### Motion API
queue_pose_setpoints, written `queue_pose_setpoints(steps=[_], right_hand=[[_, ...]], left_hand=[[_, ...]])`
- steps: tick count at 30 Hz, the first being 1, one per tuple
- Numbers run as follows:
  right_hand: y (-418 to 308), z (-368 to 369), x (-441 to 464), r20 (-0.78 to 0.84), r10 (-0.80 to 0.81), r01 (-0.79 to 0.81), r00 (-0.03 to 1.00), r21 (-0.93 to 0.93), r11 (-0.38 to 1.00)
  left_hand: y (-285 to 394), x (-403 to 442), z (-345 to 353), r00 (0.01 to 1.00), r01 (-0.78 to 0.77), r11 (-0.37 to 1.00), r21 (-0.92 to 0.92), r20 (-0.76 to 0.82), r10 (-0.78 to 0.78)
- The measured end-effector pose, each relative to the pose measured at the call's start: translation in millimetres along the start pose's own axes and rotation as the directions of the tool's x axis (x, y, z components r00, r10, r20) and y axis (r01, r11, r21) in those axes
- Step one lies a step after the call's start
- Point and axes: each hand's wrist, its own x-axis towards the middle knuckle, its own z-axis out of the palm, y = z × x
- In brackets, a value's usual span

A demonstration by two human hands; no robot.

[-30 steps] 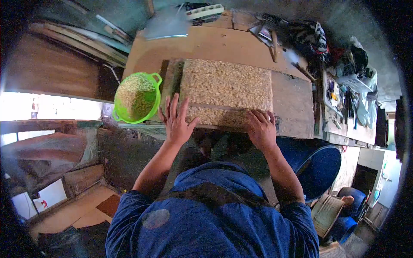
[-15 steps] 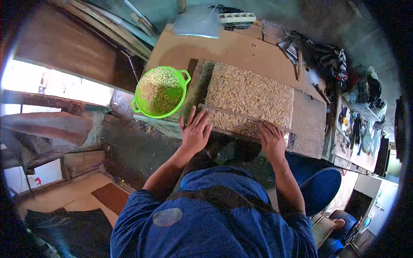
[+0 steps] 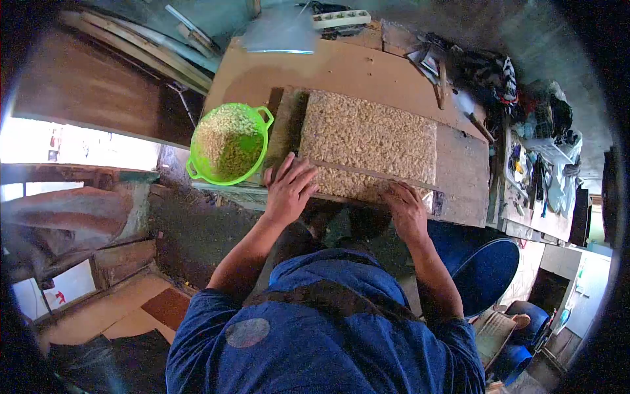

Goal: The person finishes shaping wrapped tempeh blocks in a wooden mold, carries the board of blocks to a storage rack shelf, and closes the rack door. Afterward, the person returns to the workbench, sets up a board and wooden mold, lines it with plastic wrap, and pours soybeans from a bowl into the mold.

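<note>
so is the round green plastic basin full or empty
Partly full: small pale pieces lie in the basin, with some bare green interior showing.

Bowl [image 3: 251,143] blocking left, room over right board [image 3: 462,172]

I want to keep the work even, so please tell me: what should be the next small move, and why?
Perhaps press the slab lightly along its near edge with the left hand and right hand together. They sit toward opposite ends of that edge, and a thin strip lies across the slab close to both.
</note>
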Motion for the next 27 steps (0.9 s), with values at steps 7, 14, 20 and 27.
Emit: queue_pose_setpoints(steps=[7,14,20,27], right_hand=[[14,-14,-24,-0.049,0.116,-0.118,0.992,-0.032,0.993],[29,-18,-32,-0.180,0.344,-0.326,0.921,0.123,0.937],[11,-26,-18,-0.134,0.269,-0.271,0.954,-0.001,0.963],[8,-19,-11,-0.097,0.210,-0.207,0.973,0.039,0.978]], left_hand=[[-14,-2,4,0.997,-0.074,0.994,-0.074,0.024,0.076],[-6,12,3,0.998,0.006,0.974,-0.227,-0.059,-0.019],[-15,-15,2,0.991,0.137,0.980,-0.145,0.018,-0.136],[-14,-13,4,0.983,0.176,0.960,-0.218,0.088,-0.160]])
